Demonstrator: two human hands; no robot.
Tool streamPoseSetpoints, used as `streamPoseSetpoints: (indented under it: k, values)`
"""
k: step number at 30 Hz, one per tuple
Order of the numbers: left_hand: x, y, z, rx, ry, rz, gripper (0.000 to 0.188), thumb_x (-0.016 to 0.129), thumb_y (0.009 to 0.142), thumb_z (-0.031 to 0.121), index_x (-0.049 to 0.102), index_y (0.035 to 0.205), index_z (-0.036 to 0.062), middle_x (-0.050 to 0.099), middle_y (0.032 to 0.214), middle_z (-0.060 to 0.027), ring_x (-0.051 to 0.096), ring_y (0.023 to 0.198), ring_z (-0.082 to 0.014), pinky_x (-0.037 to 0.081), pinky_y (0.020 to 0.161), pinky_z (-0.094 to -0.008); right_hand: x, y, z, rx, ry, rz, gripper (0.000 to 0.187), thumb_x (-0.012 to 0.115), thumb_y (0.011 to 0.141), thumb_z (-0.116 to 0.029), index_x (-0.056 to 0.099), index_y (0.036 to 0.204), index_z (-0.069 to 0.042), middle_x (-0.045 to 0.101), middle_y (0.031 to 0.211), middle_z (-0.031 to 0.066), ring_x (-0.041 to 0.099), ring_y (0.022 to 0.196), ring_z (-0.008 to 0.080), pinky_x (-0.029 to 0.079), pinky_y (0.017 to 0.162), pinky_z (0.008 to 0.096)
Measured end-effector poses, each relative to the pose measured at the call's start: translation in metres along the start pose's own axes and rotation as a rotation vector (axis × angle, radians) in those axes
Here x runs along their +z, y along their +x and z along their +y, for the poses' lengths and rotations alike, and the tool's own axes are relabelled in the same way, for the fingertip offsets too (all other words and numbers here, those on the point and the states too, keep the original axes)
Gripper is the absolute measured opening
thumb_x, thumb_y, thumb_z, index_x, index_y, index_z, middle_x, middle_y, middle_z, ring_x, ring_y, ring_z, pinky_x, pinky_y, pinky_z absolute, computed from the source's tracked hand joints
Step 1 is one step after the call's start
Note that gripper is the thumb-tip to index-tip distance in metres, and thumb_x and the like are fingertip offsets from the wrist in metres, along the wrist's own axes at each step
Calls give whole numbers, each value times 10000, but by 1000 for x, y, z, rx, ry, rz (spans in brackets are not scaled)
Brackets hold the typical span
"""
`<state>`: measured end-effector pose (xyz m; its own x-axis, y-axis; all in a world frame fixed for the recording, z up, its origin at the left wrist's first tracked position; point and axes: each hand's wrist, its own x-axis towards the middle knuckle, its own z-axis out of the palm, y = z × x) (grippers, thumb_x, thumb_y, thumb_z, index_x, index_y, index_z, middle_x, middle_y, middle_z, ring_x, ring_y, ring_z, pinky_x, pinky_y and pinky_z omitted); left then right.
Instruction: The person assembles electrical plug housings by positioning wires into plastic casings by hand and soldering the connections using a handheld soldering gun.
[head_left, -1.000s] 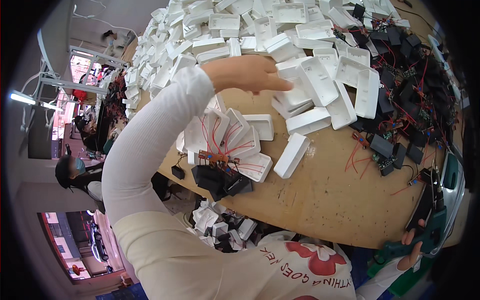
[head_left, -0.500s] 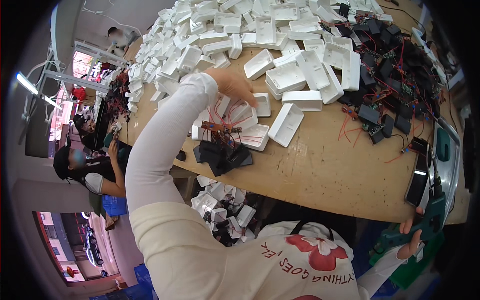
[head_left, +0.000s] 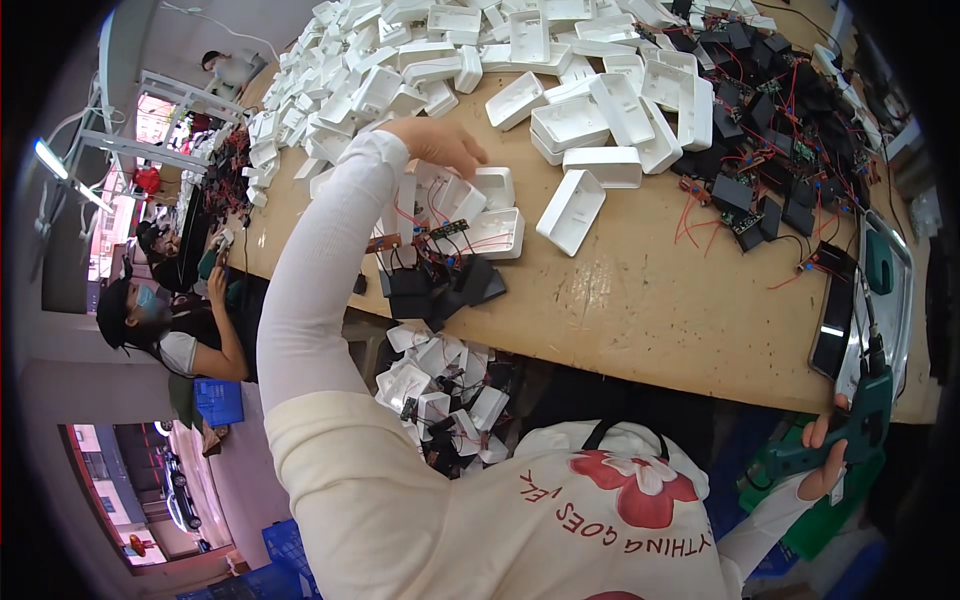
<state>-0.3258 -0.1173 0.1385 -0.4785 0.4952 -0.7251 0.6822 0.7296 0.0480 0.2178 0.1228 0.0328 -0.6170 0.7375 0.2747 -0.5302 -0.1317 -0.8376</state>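
Observation:
My left hand [head_left: 440, 145] reaches palm-down over a small group of white plastic boxes [head_left: 508, 232], fingers stretched and apart, with no item visible in them. Part of the group is hidden behind my left forearm. Beside the boxes lie black rectangular cases [head_left: 478, 280] with red and black wires. A small green circuit board [head_left: 449, 229] and a brown one [head_left: 390, 243] rest among those wires. At the lower right, my right hand [head_left: 826, 455] is closed round the grip of a green pistol-shaped tool [head_left: 870, 410], its slim front end pointing into a metal tray [head_left: 903, 300].
White boxes [head_left: 400, 60] are heaped across the back. Black cases with boards and wires [head_left: 760, 110] pile up at the right. A phone [head_left: 832, 335] lies against the tray. More white boxes [head_left: 440, 385] sit below the table edge. Other people [head_left: 190, 340] are at the left.
My left hand has moved left, and the small group of boxes with its wired boards has shifted slightly left. The whole view has tilted a little. My right hand keeps its grip.

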Motion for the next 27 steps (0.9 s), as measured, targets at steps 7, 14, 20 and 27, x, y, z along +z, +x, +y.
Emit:
streamPoseSetpoints:
  k: [7,14,20,27]
  values:
    - [-7,3,-15,127,-5,165,384,570,766,192,584,1107,17,632,972,-94,567,847,-167,436,761,-280,-4,-6,-2,2,-12,8,477,449,925,-155,249,1334,-13,376,1313,182,421,680,94,362,580,219]
    - [-5,-13,-25,78,-188,523,281,513,863,163,546,1071,-23,611,955,-123,566,861,-208,426,782,-310,-7,-4,2,0,-33,16,495,454,923,-152,232,1353,-49,375,1307,181,416,672,85,364,576,219]
    - [0,-3,-25,228,120,794,226,502,831,114,541,1030,16,608,909,-162,581,858,-309,451,754,-374,-17,-9,8,16,0,6,507,449,922,-130,215,1370,-87,378,1297,184,416,667,85,369,583,223]
    - [-2,4,-2,360,414,912,197,522,773,62,524,970,71,605,879,-130,590,767,-359,468,658,-428,-22,-18,5,-3,-3,84,497,449,919,-147,234,1347,-15,374,1313,198,441,685,98,378,586,228]
